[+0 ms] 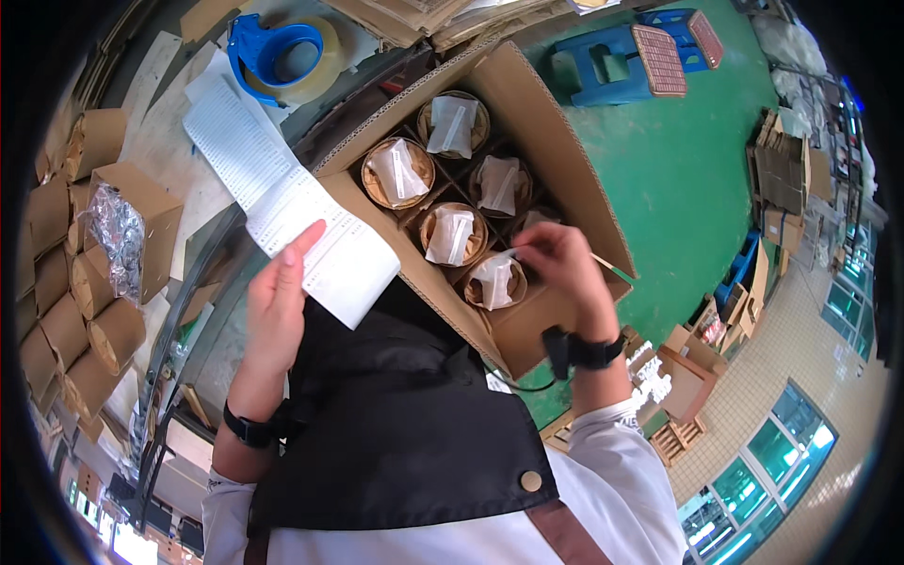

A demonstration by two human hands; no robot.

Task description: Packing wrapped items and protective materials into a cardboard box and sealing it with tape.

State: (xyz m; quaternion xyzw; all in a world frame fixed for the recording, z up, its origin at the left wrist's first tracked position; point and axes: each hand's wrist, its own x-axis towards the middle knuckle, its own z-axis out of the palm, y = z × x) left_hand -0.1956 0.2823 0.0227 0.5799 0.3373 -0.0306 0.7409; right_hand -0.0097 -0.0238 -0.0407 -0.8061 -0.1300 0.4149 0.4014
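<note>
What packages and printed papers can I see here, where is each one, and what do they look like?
Cardboard carton: centre, open, brown, divided into cells.
Round containers: in the cells, tan, each topped with a small white packet.
Paper sheets: long white printed strip, under the left hand.
Small boxes: left edge, brown, open-ended, stacked.
Tape dispenser: top, blue, with a clear roll.
Right hand: at the nearest cell's packet.

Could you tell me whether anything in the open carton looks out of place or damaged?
Nothing stands out. The cardboard carton looks undamaged, and each visible divider cell holds a round container with a white packet on top. The right hand hides the near right cell.
</note>
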